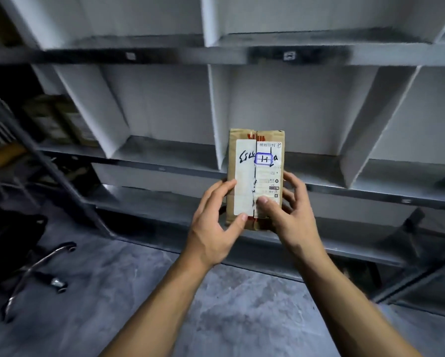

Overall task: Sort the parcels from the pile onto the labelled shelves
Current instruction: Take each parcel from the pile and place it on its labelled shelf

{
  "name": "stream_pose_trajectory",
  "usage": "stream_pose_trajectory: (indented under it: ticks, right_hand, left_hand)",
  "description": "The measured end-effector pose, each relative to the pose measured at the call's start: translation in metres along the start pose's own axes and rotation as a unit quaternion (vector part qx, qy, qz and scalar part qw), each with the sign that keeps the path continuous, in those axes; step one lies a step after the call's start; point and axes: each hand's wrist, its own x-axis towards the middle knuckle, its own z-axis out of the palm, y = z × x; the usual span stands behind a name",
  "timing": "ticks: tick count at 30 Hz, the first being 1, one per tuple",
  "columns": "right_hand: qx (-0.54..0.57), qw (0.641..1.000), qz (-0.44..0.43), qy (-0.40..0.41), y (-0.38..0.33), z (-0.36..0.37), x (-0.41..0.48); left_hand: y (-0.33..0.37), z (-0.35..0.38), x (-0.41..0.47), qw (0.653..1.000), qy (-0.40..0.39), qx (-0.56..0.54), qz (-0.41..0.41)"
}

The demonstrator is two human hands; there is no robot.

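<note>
The left hand (212, 224) and right hand (293, 215) hold a brown parcel (244, 163) upright before the grey shelves (164, 153), fingers (224, 188) clamped round its lower side edges, thumbs pressing its white label (245, 181).

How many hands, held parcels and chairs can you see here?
Hands: 2, the left hand and the right hand, both gripping the parcel
Parcels held: 1, brown with a white label
Chairs: 1, a swivel chair at lower left
Total: 4
</note>
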Motion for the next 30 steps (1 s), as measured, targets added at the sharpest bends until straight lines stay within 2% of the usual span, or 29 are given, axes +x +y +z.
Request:
stream_pose_trajectory:
  ticks: [14,24,30]
  right_hand:
    - [0.106,0.989,0.058,-0.091,0.007,0.151,0.045]
    - [0.120,0.983,-0.020,-0.139,-0.007,0.292,0.122]
    - [0.138,0.971,-0.063,-0.186,-0.019,0.399,0.172]
  left_hand:
    - [-0.040,-0.138,0.014,0.994,0.067,0.087,0.001]
    - [-0.078,-0.262,0.081,0.982,0.124,0.140,0.027]
    - [-0.100,-0.369,0.116,0.949,0.200,0.246,0.011]
